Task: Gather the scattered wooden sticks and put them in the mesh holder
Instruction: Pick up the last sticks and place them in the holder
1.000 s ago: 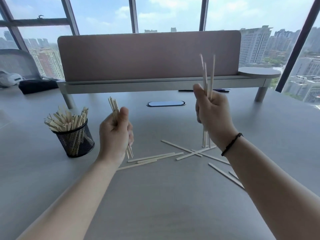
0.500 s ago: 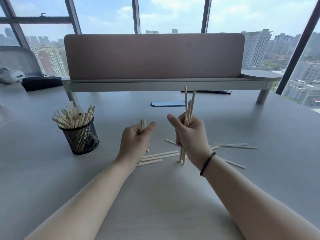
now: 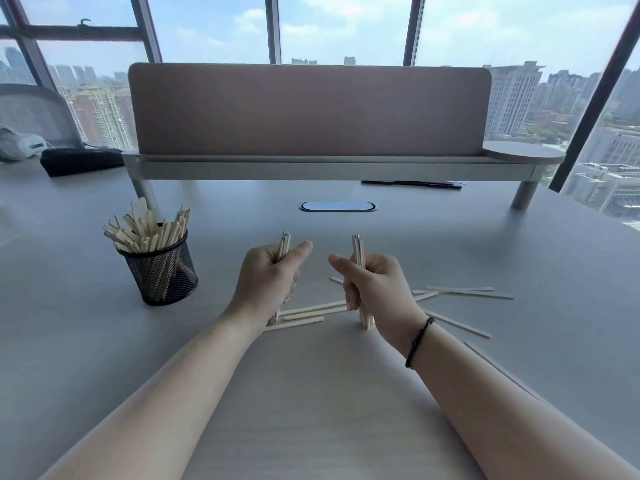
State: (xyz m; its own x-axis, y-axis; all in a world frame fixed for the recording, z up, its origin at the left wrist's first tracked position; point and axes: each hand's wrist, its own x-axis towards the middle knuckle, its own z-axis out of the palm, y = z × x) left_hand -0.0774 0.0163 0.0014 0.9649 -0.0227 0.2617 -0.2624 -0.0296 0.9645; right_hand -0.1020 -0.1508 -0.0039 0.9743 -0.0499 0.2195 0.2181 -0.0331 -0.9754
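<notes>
My left hand [image 3: 268, 278] grips a small upright bundle of wooden sticks [image 3: 284, 244], its lower ends touching the grey table. My right hand [image 3: 375, 284] grips a second upright bundle [image 3: 358, 247], also stood on end on the table. Several loose sticks [image 3: 304, 315] lie flat between and behind the hands, and more loose sticks [image 3: 464, 292] lie to the right. The black mesh holder [image 3: 162, 271], packed with sticks, stands to the left of my left hand, about a hand's width away.
A raised shelf with a pink divider panel [image 3: 308, 109] runs across the back of the table [image 3: 311, 410]. A cable port [image 3: 337, 206] sits under it, a dark pen [image 3: 412, 183] behind. A black pouch [image 3: 81, 161] and a white object [image 3: 20, 147] lie far left.
Both hands came down and toward each other; the right bundle, held high a second ago, now stands on the table with its ends evened. The view has shifted slightly.
</notes>
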